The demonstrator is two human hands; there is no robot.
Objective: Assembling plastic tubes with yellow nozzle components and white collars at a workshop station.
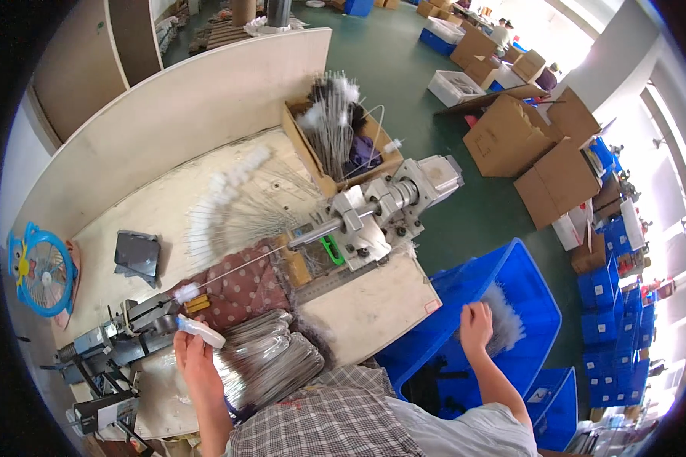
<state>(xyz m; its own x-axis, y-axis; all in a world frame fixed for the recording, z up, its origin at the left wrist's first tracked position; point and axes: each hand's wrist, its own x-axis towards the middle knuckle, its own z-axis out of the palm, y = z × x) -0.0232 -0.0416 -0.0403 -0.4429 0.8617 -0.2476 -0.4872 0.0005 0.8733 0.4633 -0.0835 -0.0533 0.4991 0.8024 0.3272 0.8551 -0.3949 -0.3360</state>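
My left hand (193, 356) holds a small white brush tuft piece (200, 330) near the lower left of the bench, beside a black clamp device (122, 335). A thin wire with a white tuft (187, 292) runs from there to the grey metal machine's spindle (358, 221). My right hand (476, 324) reaches down into a blue plastic crate (533, 286) at my right and rests on a bundle of white-tufted wire brushes (503, 316). A pile of shiny bagged wires (270, 358) lies in front of me.
White-tipped wire brushes (232, 202) fan out on the wooden bench (152, 209). A cardboard box (301, 141) of brushes stands behind the machine. A blue fan (42, 270) sits at the left. Cardboard boxes (511, 137) and blue crates (610, 320) crowd the green floor.
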